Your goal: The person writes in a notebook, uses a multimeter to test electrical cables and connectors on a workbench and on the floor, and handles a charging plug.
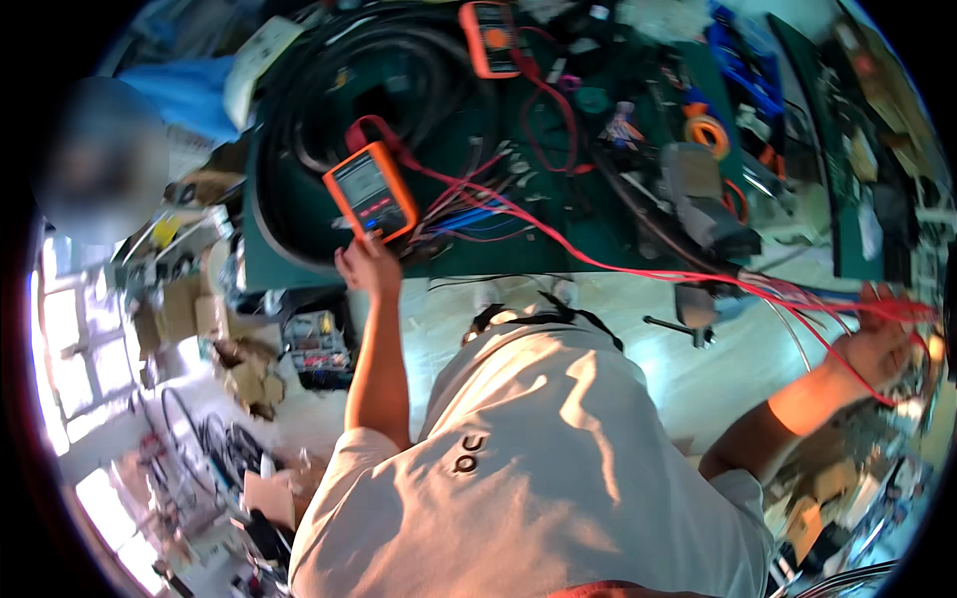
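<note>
My left hand is at the near edge of an orange handheld meter with a grey screen and coloured buttons. One finger reaches over its lower edge and touches it; the other fingers are apart, with no grip around the case. Out at the far right, my right hand is closed around red wires at the end of a cable. Part of that grip is blurred. Long red test leads run from beside the meter across the table toward my right hand. Blue wires fan out to the meter's right.
A black cable coil lies on the green table. Another orange meter is at the back. A thick black cable runs toward the right; orange tape lies beyond it. Cardboard boxes stand at left.
</note>
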The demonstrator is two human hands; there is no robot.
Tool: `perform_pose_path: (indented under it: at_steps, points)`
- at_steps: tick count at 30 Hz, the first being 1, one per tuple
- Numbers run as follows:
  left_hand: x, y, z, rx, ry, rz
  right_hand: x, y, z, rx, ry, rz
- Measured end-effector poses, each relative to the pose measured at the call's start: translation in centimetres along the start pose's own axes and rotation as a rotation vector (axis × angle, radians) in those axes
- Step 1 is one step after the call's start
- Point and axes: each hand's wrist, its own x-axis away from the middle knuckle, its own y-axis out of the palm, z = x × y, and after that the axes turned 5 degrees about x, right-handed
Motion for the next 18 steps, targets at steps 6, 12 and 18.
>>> perform_pose_path:
  at_steps: [6,12,18]
  points:
    - [-0.1,0.7,-3.0,0.076,-0.071,0.083,1.1,1.9,-1.4,-0.115,0.006,-0.018]
    - [-0.5,0.9,-1.4,0.088,-0.081,-0.027,0.9,0.7,-1.7,-0.119,0.087,-0.014]
    - [-1.2,1.7,-2.6,0.053,-0.074,-0.042,0.7,0.3,-1.0,-0.086,0.041,-0.044]
